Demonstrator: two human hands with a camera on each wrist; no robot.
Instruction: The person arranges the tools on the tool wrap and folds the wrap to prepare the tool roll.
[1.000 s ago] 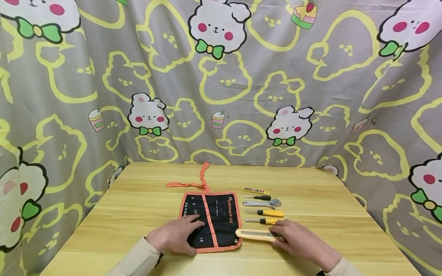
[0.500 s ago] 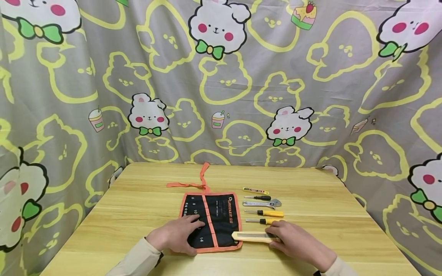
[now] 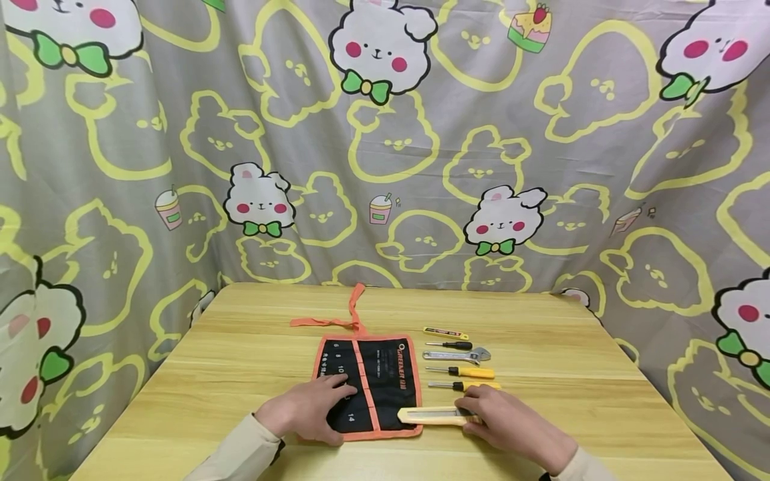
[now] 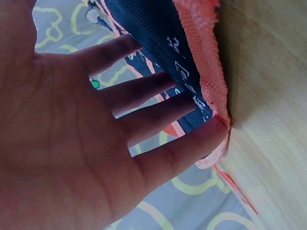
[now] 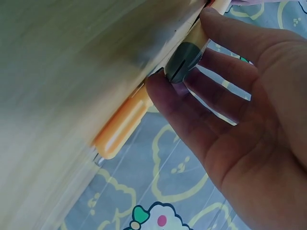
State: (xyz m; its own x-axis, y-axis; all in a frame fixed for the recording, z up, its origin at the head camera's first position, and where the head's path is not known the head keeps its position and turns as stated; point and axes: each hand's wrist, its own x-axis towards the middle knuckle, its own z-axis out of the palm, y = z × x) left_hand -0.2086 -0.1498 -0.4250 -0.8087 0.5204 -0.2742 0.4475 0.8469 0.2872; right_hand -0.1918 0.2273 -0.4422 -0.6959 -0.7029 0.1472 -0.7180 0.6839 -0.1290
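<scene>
A black tool pouch [image 3: 394, 371] with orange trim lies unrolled on the table. My left hand [image 3: 309, 409] rests on its left part; in the left wrist view, the spread, nearly straight fingers of that hand [image 4: 100, 124] touch the pouch [image 4: 148, 24] and its trim. Between thumb and fingers, my right hand [image 3: 511, 422] pinches a cream utility knife [image 3: 430, 415] near its grey end. The front of the knife lies over the pouch's lower right part. In the right wrist view, the right hand's [image 5: 240, 120] fingertips are at the knife's grey end cap [image 5: 184, 62].
Right of the pouch, in a column, lie a small yellow-and-black packet [image 3: 445, 332], a black screwdriver [image 3: 460, 345], an adjustable wrench [image 3: 451, 355] and two yellow screwdrivers, one farther off [image 3: 475, 372], the other [image 3: 457, 385] beside my right hand. Orange ties [image 3: 355, 314] extend behind the pouch.
My right hand has slid the utility knife leftward, so that more of it overlaps the pouch. The left hand and the pouch stay put.
</scene>
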